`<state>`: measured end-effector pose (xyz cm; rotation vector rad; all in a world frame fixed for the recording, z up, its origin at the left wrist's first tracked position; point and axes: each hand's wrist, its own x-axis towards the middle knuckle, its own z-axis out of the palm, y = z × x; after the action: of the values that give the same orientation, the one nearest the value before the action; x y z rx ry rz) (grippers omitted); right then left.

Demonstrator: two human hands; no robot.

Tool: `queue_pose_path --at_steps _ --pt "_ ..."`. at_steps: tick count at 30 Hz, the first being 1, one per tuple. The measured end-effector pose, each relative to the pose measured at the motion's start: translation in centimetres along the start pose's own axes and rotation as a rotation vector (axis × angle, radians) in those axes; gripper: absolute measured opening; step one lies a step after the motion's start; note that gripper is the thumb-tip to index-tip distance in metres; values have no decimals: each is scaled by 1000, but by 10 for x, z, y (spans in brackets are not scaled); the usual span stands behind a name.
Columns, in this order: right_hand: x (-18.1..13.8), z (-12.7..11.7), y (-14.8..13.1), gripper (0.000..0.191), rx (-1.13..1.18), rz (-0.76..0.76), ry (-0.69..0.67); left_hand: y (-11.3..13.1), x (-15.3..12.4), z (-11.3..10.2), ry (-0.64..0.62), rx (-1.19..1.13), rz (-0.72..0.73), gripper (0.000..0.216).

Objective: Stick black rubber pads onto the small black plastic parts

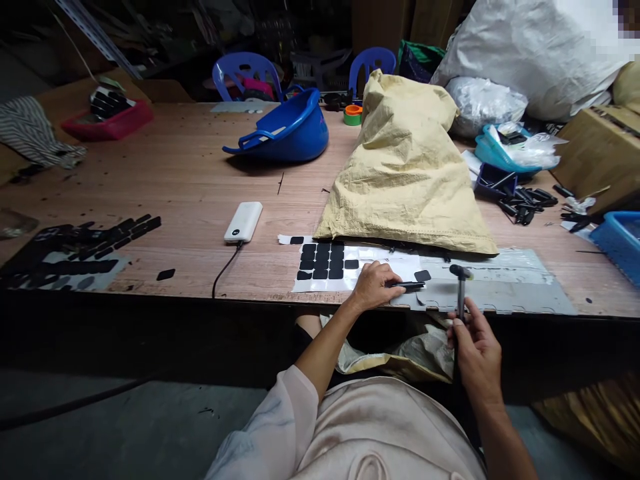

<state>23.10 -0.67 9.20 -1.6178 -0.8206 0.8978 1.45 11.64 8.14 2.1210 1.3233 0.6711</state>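
Note:
My left hand [373, 285] rests on the table's front edge, fingers closed on a thin dark tool [407, 285] that points right toward a single black pad [423, 275]. Just left of it lies a clear sheet [345, 280] carrying several black rounded pads [323, 261]. My right hand [475, 347] is below the table edge and grips a slim black handle-like part [461, 293] held upright, its T-shaped top above the grey mat [510, 293].
A tan sack [407, 173] lies behind the sheet. A white power bank [243, 221] with a cable is to the left, a blue helmet [283, 130] farther back. More black pads [80, 250] sit at the left; black parts [527, 202] and a blue bin [620, 243] at the right.

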Motion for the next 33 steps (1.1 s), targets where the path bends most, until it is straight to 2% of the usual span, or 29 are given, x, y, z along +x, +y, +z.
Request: queue_pose_path --at_steps 5,14,21,24,26,28,31,33 --pt "22 -11 1 84 9 32 129 -2 -1 -1 -24 -2 8 14" --pt "25 -10 7 86 57 8 112 1 -5 -6 -50 -23 15 14" --pt "25 -9 9 84 51 -9 104 7 -53 -6 -145 -15 233 11" --pt "25 -8 9 81 37 -16 113 8 -71 -2 -155 54 268 20" --pt "25 -8 10 82 26 -13 118 9 -73 0 -117 36 252 30" --pt "26 -8 11 83 18 -13 118 7 -63 1 -15 -20 175 29" --pt "27 -9 13 84 27 -18 123 2 -28 -1 236 -71 -34 14" --pt "28 -10 15 85 37 -13 127 -2 2 -4 372 -72 -197 15"
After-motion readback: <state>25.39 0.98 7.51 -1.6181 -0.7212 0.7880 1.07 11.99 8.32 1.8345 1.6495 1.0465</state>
